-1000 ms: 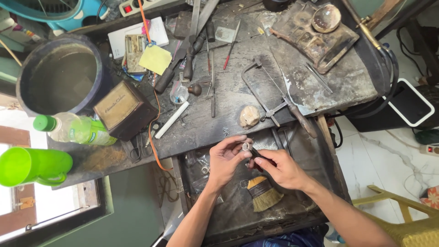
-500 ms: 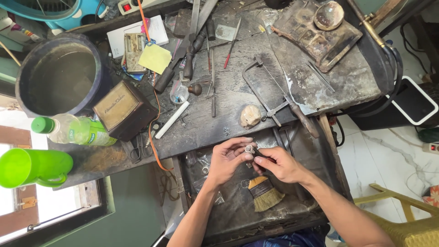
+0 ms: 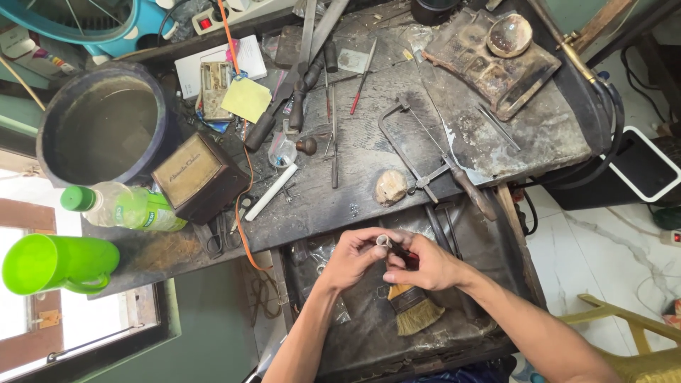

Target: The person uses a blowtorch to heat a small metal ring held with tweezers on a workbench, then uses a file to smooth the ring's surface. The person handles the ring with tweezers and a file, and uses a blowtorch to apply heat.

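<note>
Left hand (image 3: pixel 349 257) fingertips pinched on small pale metal ring (image 3: pixel 383 241), over open drawer, workbench 6 o'clock. Right hand (image 3: pixel 424 264) fingers curled on ring; whether it holds tool, cannot tell. Flat straw-bristle brush (image 3: pixel 411 309) idle beneath. Work midway, ring unreleased.

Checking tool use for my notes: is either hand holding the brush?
No. The brush lies on the tray beneath the hands, while the left hand and right hand pinch a small ring.

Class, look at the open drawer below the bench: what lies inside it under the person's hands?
Under the right hand lies a brush with pale bristles, on the dark floor of the drawer. Clear plastic shows near the left hand. Whatever lies directly beneath the hands is covered.
</note>
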